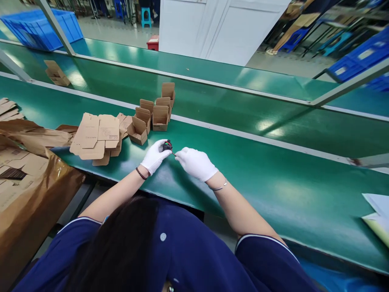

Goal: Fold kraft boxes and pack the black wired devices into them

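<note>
Head view: white-gloved left hand (155, 156) closes its fingers around a small black wired part (167, 145) above the green belt (273, 186), white-gloved right hand (196, 163) pinches its wire end, five folded brown cardboard boxes (153, 115) stand ready, flat blanks (95, 136) remain unfolded.

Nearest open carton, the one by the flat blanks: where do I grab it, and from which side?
Probably take the nearest open carton by its two side walls, coming from above. It stands open with its flap raised at the back, flat blanks crowd its left, and other cartons stand close behind.
</note>
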The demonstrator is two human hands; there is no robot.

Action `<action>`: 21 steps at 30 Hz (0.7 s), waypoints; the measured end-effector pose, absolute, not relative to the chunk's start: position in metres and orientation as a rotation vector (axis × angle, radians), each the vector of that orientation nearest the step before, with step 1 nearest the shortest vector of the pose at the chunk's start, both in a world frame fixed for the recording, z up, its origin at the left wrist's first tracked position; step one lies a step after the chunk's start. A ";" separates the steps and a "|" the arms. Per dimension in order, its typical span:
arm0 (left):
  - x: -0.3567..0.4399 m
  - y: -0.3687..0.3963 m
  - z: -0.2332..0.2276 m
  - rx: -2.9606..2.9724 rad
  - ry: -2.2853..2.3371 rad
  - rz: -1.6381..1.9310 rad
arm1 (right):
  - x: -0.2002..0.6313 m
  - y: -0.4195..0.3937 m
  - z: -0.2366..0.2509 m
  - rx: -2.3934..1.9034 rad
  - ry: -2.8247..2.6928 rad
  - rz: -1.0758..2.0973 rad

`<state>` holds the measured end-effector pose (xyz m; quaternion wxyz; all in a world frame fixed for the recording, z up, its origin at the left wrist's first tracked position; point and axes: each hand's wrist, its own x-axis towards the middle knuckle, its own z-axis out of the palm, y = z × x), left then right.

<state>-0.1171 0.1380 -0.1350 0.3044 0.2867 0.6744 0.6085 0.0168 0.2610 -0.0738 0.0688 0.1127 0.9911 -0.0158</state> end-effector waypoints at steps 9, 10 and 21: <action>-0.106 0.130 -0.126 1.251 1.960 1.240 | -0.011 0.287 -0.075 0.271 3.140 -0.846; -0.107 0.128 -0.128 1.203 1.858 1.329 | -0.014 0.293 -0.084 0.294 3.077 -1.100; -0.105 0.132 -0.165 0.632 1.724 2.034 | -0.018 0.242 -0.135 0.617 2.920 -2.003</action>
